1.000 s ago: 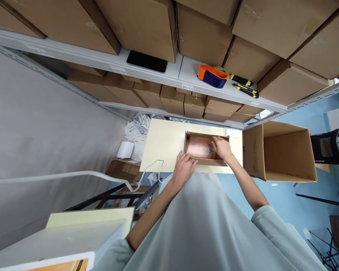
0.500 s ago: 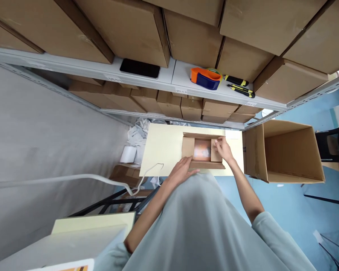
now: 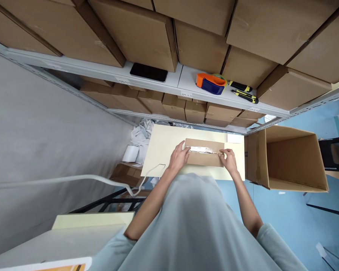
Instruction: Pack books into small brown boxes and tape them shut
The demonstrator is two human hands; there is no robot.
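Observation:
A small cardboard box (image 3: pixel 205 160) lies on the pale yellow tabletop in front of me, its long top flaps folded down. Along the seam where they meet runs a shiny strip of clear tape (image 3: pixel 202 149), glinting in the light. My left hand (image 3: pixel 178 156) grips the box's left end, thumb on top near the seam and fingers at the far corner. At the opposite end, my right hand (image 3: pixel 228 160) has its bent fingers closed on the box's edge by the seam. The closed flaps hide the box's contents.
A shelf beyond the table bears large cartons (image 3: pixel 202 45), a black phone (image 3: pixel 148 72), an orange-and-blue tape dispenser (image 3: pixel 211 83) and yellow-black cutters (image 3: pixel 244 96). A big open carton (image 3: pixel 293 158) stands right. A white cable (image 3: pixel 101 179) hangs at left; a white paper (image 3: pixel 234 138) lies on the table.
The box's long flaps have swung shut over the orange-printed item inside. My left hand has moved up along the left end, and my right hand has shifted slightly down and to the right.

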